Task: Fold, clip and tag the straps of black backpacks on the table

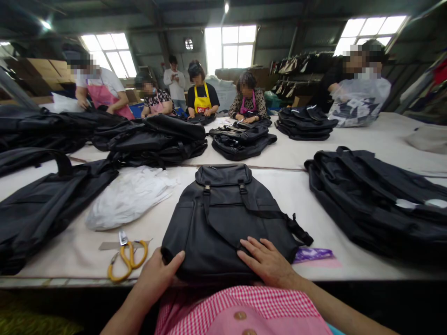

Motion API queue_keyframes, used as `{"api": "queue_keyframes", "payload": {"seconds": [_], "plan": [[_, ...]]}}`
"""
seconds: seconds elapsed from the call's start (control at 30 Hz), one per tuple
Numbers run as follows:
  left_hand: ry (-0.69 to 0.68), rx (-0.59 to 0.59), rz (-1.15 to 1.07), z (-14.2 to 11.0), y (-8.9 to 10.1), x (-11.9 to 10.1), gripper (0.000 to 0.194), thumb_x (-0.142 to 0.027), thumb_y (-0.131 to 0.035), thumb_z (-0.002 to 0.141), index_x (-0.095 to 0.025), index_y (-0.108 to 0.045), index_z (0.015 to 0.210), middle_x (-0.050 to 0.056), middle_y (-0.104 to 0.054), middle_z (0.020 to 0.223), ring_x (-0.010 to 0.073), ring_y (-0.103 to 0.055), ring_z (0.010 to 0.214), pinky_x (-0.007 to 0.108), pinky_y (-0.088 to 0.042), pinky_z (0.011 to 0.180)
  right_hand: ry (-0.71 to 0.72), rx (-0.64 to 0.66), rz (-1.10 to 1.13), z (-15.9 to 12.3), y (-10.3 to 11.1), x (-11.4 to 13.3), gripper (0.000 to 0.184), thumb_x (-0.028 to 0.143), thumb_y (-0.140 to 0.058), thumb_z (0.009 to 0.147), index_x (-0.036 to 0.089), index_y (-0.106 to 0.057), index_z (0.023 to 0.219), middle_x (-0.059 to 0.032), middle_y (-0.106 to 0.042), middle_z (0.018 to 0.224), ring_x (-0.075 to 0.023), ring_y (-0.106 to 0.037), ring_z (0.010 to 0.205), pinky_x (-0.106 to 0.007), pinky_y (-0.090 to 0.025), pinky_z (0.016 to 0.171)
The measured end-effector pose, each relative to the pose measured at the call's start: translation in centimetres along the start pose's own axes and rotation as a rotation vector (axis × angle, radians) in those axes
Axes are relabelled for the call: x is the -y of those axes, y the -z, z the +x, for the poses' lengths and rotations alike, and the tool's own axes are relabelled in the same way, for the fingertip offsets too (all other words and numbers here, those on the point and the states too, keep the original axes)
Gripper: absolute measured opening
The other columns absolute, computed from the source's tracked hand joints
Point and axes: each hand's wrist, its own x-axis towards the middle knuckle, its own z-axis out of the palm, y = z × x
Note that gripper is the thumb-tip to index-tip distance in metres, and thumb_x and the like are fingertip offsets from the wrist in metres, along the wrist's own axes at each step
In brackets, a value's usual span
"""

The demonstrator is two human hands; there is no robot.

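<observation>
A black backpack (223, 223) with a top flap and two buckled straps lies flat in front of me, its bottom edge towards me. My left hand (162, 267) grips its lower left corner, thumb on top and the other fingers out of sight beneath. Flat on the lower right of the front panel rests my right hand (267, 263), fingers stretched out. One loose strap end (300, 230) trails off the bag's right side. Left of the bag are yellow-handled scissors (127, 258), lying partly on a thin flat strip.
A white plastic bag (127, 197) lies to the left. Piles of black backpacks stand at the left (45, 200), at the right (377, 200) and across the table (240, 137). A purple cloth (312, 254) pokes out at right. Several people work along the far side.
</observation>
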Motion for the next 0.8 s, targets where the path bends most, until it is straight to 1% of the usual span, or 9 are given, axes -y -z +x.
{"api": "queue_keyframes", "payload": {"seconds": [0.07,0.17,0.23,0.33,0.4,0.47,0.67,0.73,0.8], "plan": [[-0.119,-0.066,0.330,1.2,2.1,-0.8,0.047,-0.049,-0.076,0.063,-0.016,-0.068,0.095,0.011,-0.071,0.084,0.0354,-0.065,0.093,0.050,-0.049,0.089,0.014,-0.005,0.013,-0.1,-0.4,-0.2,0.071,0.044,-0.065,0.082,0.026,-0.038,0.145,-0.0159,-0.037,0.150,-0.0353,-0.038,0.134,-0.052,-0.034,0.100],[-0.518,-0.146,0.612,2.3,2.5,-3.9,0.039,-0.049,-0.058,0.081,-0.019,-0.067,0.104,0.011,-0.069,0.104,0.0293,-0.062,0.103,0.043,-0.045,0.097,0.021,-0.071,0.010,-0.2,-0.9,-0.5,0.068,0.048,-0.063,0.083,0.026,-0.041,0.144,-0.0163,-0.040,0.148,-0.0343,-0.041,0.132,-0.049,-0.035,0.099],[-0.803,-0.007,0.603,2.6,0.5,-6.3,0.036,-0.044,-0.050,0.088,-0.020,-0.065,0.110,0.011,-0.066,0.114,0.0239,-0.060,0.108,0.036,-0.044,0.099,0.032,-0.141,-0.027,-0.2,-1.2,-0.5,0.060,0.044,-0.060,0.087,0.026,-0.044,0.142,-0.0157,-0.044,0.146,-0.0330,-0.044,0.129,-0.046,-0.036,0.098],[-1.037,0.400,0.628,3.1,-4.0,-8.8,0.035,-0.038,-0.043,0.094,-0.021,-0.064,0.116,0.009,-0.061,0.124,0.0198,-0.056,0.115,0.031,-0.042,0.102,0.053,-0.236,-0.114,-0.3,-1.5,-0.5,0.048,0.035,-0.054,0.092,0.027,-0.047,0.139,-0.0135,-0.049,0.142,-0.0314,-0.049,0.125,-0.045,-0.038,0.096],[-1.058,0.592,0.734,4.1,-6.3,-9.5,0.035,-0.037,-0.041,0.095,-0.021,-0.066,0.114,0.009,-0.064,0.119,0.0193,-0.059,0.111,0.030,-0.045,0.098,0.062,-0.284,-0.148,-0.3,-1.6,-0.5,0.045,0.033,-0.052,0.094,0.027,-0.048,0.138,-0.0124,-0.051,0.141,-0.0311,-0.051,0.123,-0.044,-0.039,0.096],[-1.001,0.642,0.935,5.5,-7.2,-9.9,0.036,-0.038,-0.040,0.095,-0.019,-0.070,0.103,0.010,-0.068,0.104,0.0211,-0.064,0.098,0.031,-0.049,0.089,0.068,-0.321,-0.154,-0.4,-1.8,-0.6,0.043,0.031,-0.050,0.095,0.027,-0.048,0.138,-0.0113,-0.051,0.140,-0.0304,-0.051,0.123,-0.043,-0.039,0.097],[-0.630,0.372,1.407,9.0,-6.0,-12.8,0.021,-0.034,-0.064,0.080,-0.015,-0.071,0.078,0.017,-0.070,0.083,0.0316,-0.068,0.083,0.039,-0.051,0.076,0.063,-0.338,-0.142,-0.3,-2.2,-0.9,0.042,0.027,-0.047,0.095,0.028,-0.048,0.137,-0.0111,-0.052,0.140,-0.0300,-0.051,0.124,-0.043,-0.039,0.097],[-0.582,0.335,1.438,9.5,-6.5,-13.8,0.021,-0.036,-0.069,0.075,-0.015,-0.070,0.075,0.017,-0.070,0.082,0.0321,-0.067,0.084,0.039,-0.051,0.076,0.063,-0.332,-0.140,-0.3,-2.1,-1.0,0.042,0.025,-0.047,0.095,0.028,-0.049,0.137,-0.0114,-0.053,0.139,-0.0309,-0.052,0.123,-0.044,-0.040,0.096],[-0.647,0.283,1.404,9.9,-7.7,-14.1,0.024,-0.038,-0.066,0.079,-0.015,-0.070,0.081,0.016,-0.069,0.086,0.0297,-0.066,0.086,0.037,-0.050,0.078,0.070,-0.331,-0.123,-0.3,-2.2,-1.1,0.043,0.024,-0.047,0.095,0.028,-0.048,0.137,-0.0113,-0.052,0.140,-0.0311,-0.052,0.123,-0.045,-0.040,0.096]]}}
